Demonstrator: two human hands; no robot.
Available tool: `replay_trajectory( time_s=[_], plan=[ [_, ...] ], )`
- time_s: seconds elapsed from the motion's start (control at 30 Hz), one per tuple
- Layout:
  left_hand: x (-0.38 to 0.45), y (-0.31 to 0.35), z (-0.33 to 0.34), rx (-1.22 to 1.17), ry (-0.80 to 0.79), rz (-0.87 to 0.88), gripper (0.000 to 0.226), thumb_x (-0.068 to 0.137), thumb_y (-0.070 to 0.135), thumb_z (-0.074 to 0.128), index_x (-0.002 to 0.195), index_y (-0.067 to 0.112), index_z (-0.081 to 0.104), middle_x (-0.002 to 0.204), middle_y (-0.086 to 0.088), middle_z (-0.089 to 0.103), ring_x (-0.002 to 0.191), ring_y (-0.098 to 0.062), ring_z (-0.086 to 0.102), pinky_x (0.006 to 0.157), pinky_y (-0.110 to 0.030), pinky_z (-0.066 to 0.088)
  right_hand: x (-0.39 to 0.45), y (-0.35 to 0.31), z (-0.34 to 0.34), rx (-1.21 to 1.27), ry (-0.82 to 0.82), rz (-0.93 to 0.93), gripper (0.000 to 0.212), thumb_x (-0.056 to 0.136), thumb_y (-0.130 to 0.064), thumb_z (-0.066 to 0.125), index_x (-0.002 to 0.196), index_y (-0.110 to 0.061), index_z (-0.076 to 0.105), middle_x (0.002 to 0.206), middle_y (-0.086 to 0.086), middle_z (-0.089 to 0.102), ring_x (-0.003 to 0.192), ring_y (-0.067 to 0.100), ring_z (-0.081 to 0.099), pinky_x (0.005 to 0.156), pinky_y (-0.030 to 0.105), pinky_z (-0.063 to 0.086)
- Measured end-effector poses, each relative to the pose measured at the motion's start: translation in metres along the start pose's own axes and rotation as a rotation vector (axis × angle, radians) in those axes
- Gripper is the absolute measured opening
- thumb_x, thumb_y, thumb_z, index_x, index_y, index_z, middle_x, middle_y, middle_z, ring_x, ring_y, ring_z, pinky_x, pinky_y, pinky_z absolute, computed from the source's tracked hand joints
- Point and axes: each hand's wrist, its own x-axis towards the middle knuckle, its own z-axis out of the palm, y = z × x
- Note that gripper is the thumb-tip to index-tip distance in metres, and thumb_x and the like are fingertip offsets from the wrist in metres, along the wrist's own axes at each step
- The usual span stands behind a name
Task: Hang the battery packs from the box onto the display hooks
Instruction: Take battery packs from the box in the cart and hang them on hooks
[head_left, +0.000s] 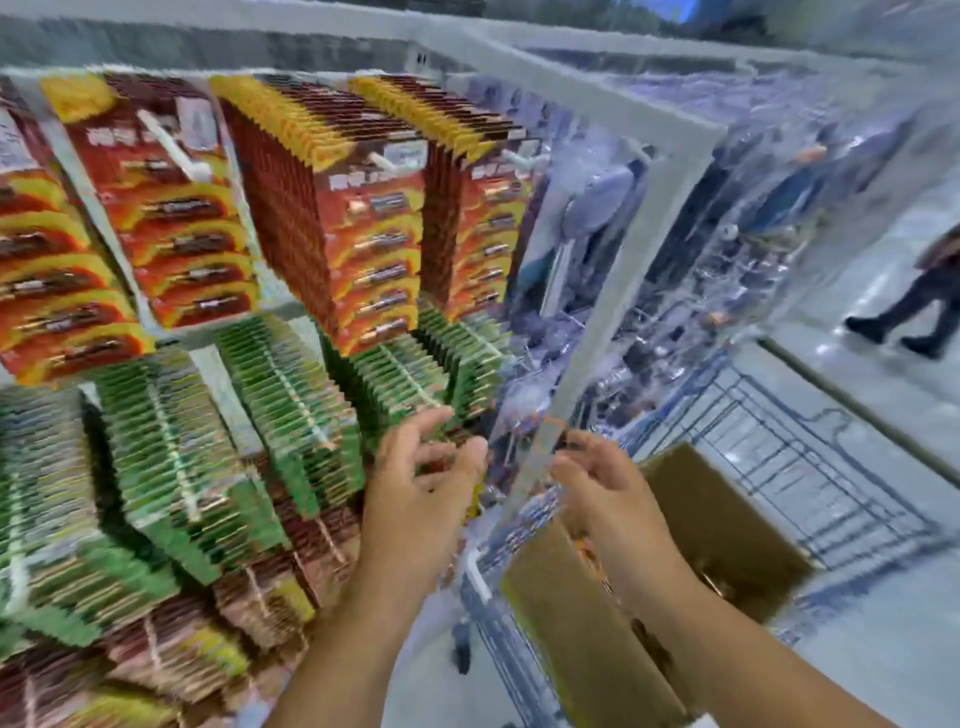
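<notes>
Green battery packs (400, 384) hang just above the left hand's fingers (441, 457).

The picture is smeared by motion. The cardboard box (727, 525) sits in a wire cart (810, 467). Left of the box, a display rack (613, 249) carries rows of red-and-yellow battery packs (374, 228) above green packs (291, 405). The left hand (421, 478) is raised beside the green packs, its fingers curled. The right hand (597, 478) hovers just above the box's left edge; whether either hand holds anything is unclear.
</notes>
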Motion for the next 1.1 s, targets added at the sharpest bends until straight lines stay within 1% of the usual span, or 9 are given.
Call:
replay_trajectory(
  time_s=[0.07, 0.23, 0.37, 0.5, 0.6, 0.8, 0.93, 1.03, 1.1],
  plan=[
    [0.005, -0.008, 0.034, 0.019, -0.066, -0.013, 0.026, 0.093, 0.037, 0.074, 0.114, 0.048, 0.063, 0.118, 0.008, 0.067, 0.093, 0.006, 0.066, 0.072, -0.010, 0.049, 0.007, 0.014, -0.033, 0.003, 0.084, 0.050, 0.036, 0.095, -0.029, 0.077, 0.128, -0.028, 0.065, 0.120, 0.013, 0.070, 0.102, 0.038, 0.071, 0.081, 0.037, 0.054],
    [0.016, -0.032, 0.120, 0.109, -0.201, -0.050, 0.022, 0.093, 0.036, 0.074, 0.108, 0.045, 0.062, 0.114, 0.005, 0.066, 0.094, 0.002, 0.066, 0.075, -0.017, 0.051, 0.033, 0.049, -0.113, -0.023, 0.227, 0.135, 0.028, 0.097, -0.024, 0.073, 0.124, -0.029, 0.068, 0.105, 0.002, 0.073, 0.090, 0.026, 0.068, 0.088, 0.051, 0.056],
    [0.031, -0.056, 0.195, 0.248, -0.288, -0.082, 0.022, 0.093, 0.040, 0.074, 0.110, 0.047, 0.062, 0.116, 0.008, 0.063, 0.101, 0.006, 0.061, 0.079, -0.014, 0.049, 0.068, 0.089, -0.170, 0.008, 0.283, 0.244, 0.024, 0.097, -0.025, 0.074, 0.119, -0.031, 0.067, 0.109, 0.005, 0.073, 0.102, 0.023, 0.071, 0.095, 0.041, 0.053],
    [0.047, -0.098, 0.270, 0.406, -0.313, -0.136, 0.024, 0.094, 0.041, 0.072, 0.114, 0.046, 0.062, 0.120, 0.013, 0.056, 0.106, -0.002, 0.063, 0.076, -0.007, 0.046, 0.108, 0.142, -0.218, 0.053, 0.287, 0.408, 0.026, 0.098, -0.027, 0.072, 0.122, -0.022, 0.065, 0.107, 0.006, 0.070, 0.089, 0.016, 0.066, 0.071, 0.027, 0.048],
    [0.060, -0.142, 0.320, 0.521, -0.320, -0.172, 0.021, 0.091, 0.053, 0.071, 0.106, 0.055, 0.058, 0.117, 0.016, 0.058, 0.099, -0.004, 0.066, 0.081, -0.025, 0.056, 0.139, 0.191, -0.244, 0.135, 0.297, 0.571, 0.021, 0.099, -0.029, 0.071, 0.115, -0.020, 0.061, 0.106, 0.003, 0.067, 0.087, 0.013, 0.063, 0.069, 0.026, 0.046],
    [0.087, -0.237, 0.381, 0.769, -0.393, -0.277, 0.021, 0.094, 0.048, 0.069, 0.111, 0.045, 0.057, 0.114, 0.013, 0.052, 0.112, -0.015, 0.059, 0.093, -0.037, 0.051, 0.186, 0.284, -0.249, 0.341, 0.407, 0.905, 0.036, 0.097, -0.025, 0.072, 0.127, -0.020, 0.053, 0.115, 0.007, 0.068, 0.106, 0.026, 0.067, 0.105, 0.045, 0.053],
    [0.107, -0.302, 0.412, 0.893, -0.465, -0.340, 0.025, 0.096, 0.039, 0.069, 0.118, 0.033, 0.062, 0.128, 0.002, 0.058, 0.113, -0.018, 0.057, 0.087, -0.023, 0.037, 0.213, 0.341, -0.226, 0.422, 0.529, 1.038, 0.039, 0.093, -0.027, 0.077, 0.123, -0.015, 0.053, 0.119, 0.007, 0.065, 0.109, 0.026, 0.063, 0.103, 0.042, 0.053],
    [0.120, -0.351, 0.426, 0.982, -0.507, -0.371, 0.039, 0.095, 0.038, 0.070, 0.129, 0.023, 0.063, 0.133, -0.005, 0.059, 0.122, -0.025, 0.058, 0.095, -0.028, 0.043, 0.231, 0.380, -0.212, 0.384, 0.609, 1.051, 0.030, 0.096, -0.024, 0.072, 0.119, -0.017, 0.054, 0.113, 0.000, 0.062, 0.102, 0.019, 0.059, 0.087, 0.022, 0.047],
    [0.121, -0.381, 0.428, 1.037, -0.517, -0.453, 0.047, 0.093, 0.045, 0.070, 0.133, 0.024, 0.061, 0.134, -0.006, 0.059, 0.121, -0.029, 0.060, 0.099, -0.035, 0.048, 0.239, 0.401, -0.202, 0.348, 0.638, 1.080, 0.038, 0.091, -0.030, 0.075, 0.123, -0.014, 0.061, 0.117, 0.002, 0.069, 0.102, 0.022, 0.066, 0.094, 0.030, 0.054]
  ],
)
